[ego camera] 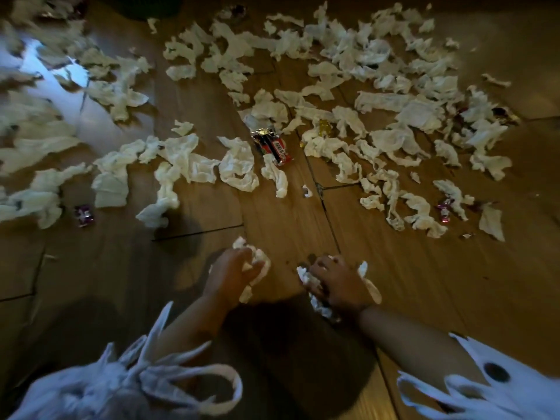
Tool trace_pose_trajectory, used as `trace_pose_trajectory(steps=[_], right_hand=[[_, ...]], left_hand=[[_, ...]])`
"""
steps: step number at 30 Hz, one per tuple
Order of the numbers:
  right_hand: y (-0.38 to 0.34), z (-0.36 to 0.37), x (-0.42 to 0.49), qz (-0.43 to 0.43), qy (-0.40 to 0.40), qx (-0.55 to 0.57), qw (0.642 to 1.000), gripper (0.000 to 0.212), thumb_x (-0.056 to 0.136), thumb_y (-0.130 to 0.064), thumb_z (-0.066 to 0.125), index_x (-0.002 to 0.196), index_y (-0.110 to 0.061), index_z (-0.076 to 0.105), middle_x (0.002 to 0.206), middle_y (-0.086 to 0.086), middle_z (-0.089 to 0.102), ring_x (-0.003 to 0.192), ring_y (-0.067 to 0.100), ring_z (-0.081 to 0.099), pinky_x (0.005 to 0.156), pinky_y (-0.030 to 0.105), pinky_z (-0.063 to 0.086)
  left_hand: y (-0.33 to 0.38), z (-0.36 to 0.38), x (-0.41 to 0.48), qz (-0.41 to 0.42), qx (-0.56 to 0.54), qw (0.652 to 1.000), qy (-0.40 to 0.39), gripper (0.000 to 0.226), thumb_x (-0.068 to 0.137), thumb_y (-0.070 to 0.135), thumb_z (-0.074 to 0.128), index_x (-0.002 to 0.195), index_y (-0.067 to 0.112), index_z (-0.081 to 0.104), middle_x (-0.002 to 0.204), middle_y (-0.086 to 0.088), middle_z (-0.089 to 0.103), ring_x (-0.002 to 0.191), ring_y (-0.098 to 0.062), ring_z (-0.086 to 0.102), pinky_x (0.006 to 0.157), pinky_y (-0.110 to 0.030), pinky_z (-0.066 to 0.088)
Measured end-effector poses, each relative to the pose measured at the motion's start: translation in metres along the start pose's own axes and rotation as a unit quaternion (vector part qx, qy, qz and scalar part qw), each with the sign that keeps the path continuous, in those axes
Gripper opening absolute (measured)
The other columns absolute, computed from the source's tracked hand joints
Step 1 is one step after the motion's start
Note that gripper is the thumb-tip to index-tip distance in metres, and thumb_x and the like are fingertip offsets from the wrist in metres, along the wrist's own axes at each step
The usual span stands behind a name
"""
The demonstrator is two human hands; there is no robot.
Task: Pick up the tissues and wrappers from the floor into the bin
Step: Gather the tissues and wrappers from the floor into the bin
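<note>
— How many hands are at work?
— Two. The left hand [231,272] has its fingers curled round one crumpled white tissue wad [257,262], low over the brown wooden plank floor [288,216]. The right hand [336,283], knuckles up, clutches a second bunch of white tissue [306,277], which sticks out on both sides of the fist.
— And the loose tissues?
— Dozens of scattered white crumpled tissues [236,165], too many to count, lie in a wide band across the floor beyond both hands.
— Wrappers?
— Four I can count. One red foil wrapper with a barcode [274,147] lies mid-floor, touching tissues. One gold wrapper [325,127] sits just right of it. Two small purple wrappers lie well apart, one at the left [84,216], one at the right [445,209]. Other dark scraps are too blurred to tell.
— The bin?
— One dark rounded shape [145,7] sits at the top edge; I cannot tell what it is.
</note>
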State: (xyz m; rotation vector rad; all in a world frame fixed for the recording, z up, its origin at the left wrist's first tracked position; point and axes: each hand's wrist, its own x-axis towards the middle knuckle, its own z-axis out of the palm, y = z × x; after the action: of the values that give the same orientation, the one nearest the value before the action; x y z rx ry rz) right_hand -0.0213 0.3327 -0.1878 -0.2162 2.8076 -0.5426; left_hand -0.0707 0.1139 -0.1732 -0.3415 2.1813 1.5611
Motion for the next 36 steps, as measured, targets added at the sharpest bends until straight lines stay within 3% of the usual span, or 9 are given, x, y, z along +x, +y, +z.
trace_pose_trajectory(steps=[6, 10, 14, 18, 20, 22, 25, 28, 36], right_hand=[[-0.054, -0.001, 0.031, -0.042, 0.023, 0.109, 0.993, 0.016, 0.083, -0.022, 0.063, 0.093, -0.011, 0.059, 0.092, 0.001, 0.057, 0.084, 0.015, 0.051, 0.073, 0.023, 0.032], [-0.082, 0.002, 0.055, -0.039, 0.055, 0.149, 0.987, 0.020, 0.079, -0.018, 0.068, 0.093, -0.008, 0.058, 0.091, 0.003, 0.053, 0.080, 0.013, 0.048, 0.069, 0.027, 0.037], [-0.096, -0.009, 0.073, 0.020, 0.095, 0.225, 0.970, 0.016, 0.080, -0.015, 0.068, 0.090, -0.013, 0.056, 0.082, 0.001, 0.059, 0.076, 0.017, 0.058, 0.069, 0.032, 0.047], [-0.104, -0.028, 0.099, 0.015, 0.127, 0.253, 0.959, 0.012, 0.080, -0.010, 0.066, 0.091, -0.010, 0.060, 0.074, -0.004, 0.058, 0.070, 0.016, 0.058, 0.063, 0.032, 0.047], [-0.116, -0.045, 0.109, 0.023, 0.121, 0.261, 0.957, 0.011, 0.083, -0.013, 0.064, 0.076, -0.004, 0.063, 0.067, 0.009, 0.061, 0.064, 0.020, 0.058, 0.060, 0.036, 0.046], [-0.135, -0.065, 0.110, 0.036, 0.104, 0.284, 0.952, 0.025, 0.085, -0.018, 0.065, 0.061, -0.016, 0.058, 0.058, 0.002, 0.056, 0.056, 0.010, 0.054, 0.055, 0.030, 0.041], [-0.171, -0.111, 0.098, 0.055, 0.101, 0.301, 0.947, 0.027, 0.086, -0.026, 0.063, 0.062, -0.017, 0.057, 0.058, 0.000, 0.056, 0.053, 0.004, 0.050, 0.052, 0.020, 0.037], [-0.202, -0.175, 0.075, 0.069, 0.146, 0.323, 0.933, 0.035, 0.086, -0.031, 0.063, 0.060, -0.008, 0.057, 0.055, 0.009, 0.057, 0.051, 0.016, 0.052, 0.052, 0.028, 0.040], [-0.302, -0.452, -0.005, 0.036, 0.208, 0.335, 0.918, 0.043, 0.085, -0.031, 0.064, 0.051, -0.017, 0.041, 0.045, -0.005, 0.037, 0.043, 0.007, 0.037, 0.044, 0.018, 0.026]], left_hand=[[-0.015, -0.055, -0.016, 0.079, 0.051, 0.994, 0.057, 0.032, 0.085, 0.021, 0.064, 0.115, 0.022, 0.056, 0.114, 0.006, 0.055, 0.100, -0.009, 0.057, 0.073, -0.020, 0.048], [-0.021, -0.106, -0.024, 0.068, 0.039, 0.995, 0.060, 0.011, 0.086, 0.020, 0.060, 0.091, 0.013, 0.067, 0.090, -0.002, 0.070, 0.084, -0.018, 0.067, 0.076, -0.036, 0.056], [-0.025, -0.134, -0.021, 0.046, -0.083, 0.992, 0.088, 0.014, 0.089, 0.014, 0.054, 0.082, 0.008, 0.064, 0.073, 0.000, 0.068, 0.075, -0.017, 0.065, 0.061, -0.022, 0.052], [-0.012, -0.153, -0.003, 0.070, -0.018, 0.988, 0.140, 0.023, 0.092, 0.029, 0.052, 0.085, 0.009, 0.064, 0.077, -0.004, 0.063, 0.070, -0.011, 0.061, 0.056, -0.015, 0.046], [0.011, -0.166, -0.001, 0.076, -0.007, 0.987, 0.144, 0.027, 0.091, 0.035, 0.051, 0.087, 0.012, 0.065, 0.080, -0.004, 0.064, 0.073, -0.013, 0.063, 0.062, -0.021, 0.049], [0.038, -0.180, -0.008, 0.091, -0.021, 0.987, 0.134, 0.030, 0.089, 0.039, 0.051, 0.083, 0.013, 0.064, 0.079, -0.006, 0.065, 0.072, -0.016, 0.064, 0.065, -0.027, 0.051], [0.088, -0.197, -0.034, 0.106, -0.058, 0.981, 0.151, 0.043, 0.082, 0.050, 0.050, 0.077, 0.010, 0.064, 0.071, -0.013, 0.063, 0.064, -0.023, 0.061, 0.061, -0.035, 0.049], [0.149, -0.208, -0.075, 0.098, -0.075, 0.982, 0.142, 0.043, 0.078, 0.055, 0.049, 0.069, 0.015, 0.059, 0.059, -0.006, 0.053, 0.051, -0.014, 0.052, 0.052, -0.030, 0.043], [0.396, -0.253, -0.218, 0.084, -0.078, 0.987, 0.117, 0.039, 0.090, 0.039, 0.050, 0.068, 0.007, 0.059, 0.056, -0.007, 0.052, 0.047, -0.012, 0.048, 0.046, -0.023, 0.039]])
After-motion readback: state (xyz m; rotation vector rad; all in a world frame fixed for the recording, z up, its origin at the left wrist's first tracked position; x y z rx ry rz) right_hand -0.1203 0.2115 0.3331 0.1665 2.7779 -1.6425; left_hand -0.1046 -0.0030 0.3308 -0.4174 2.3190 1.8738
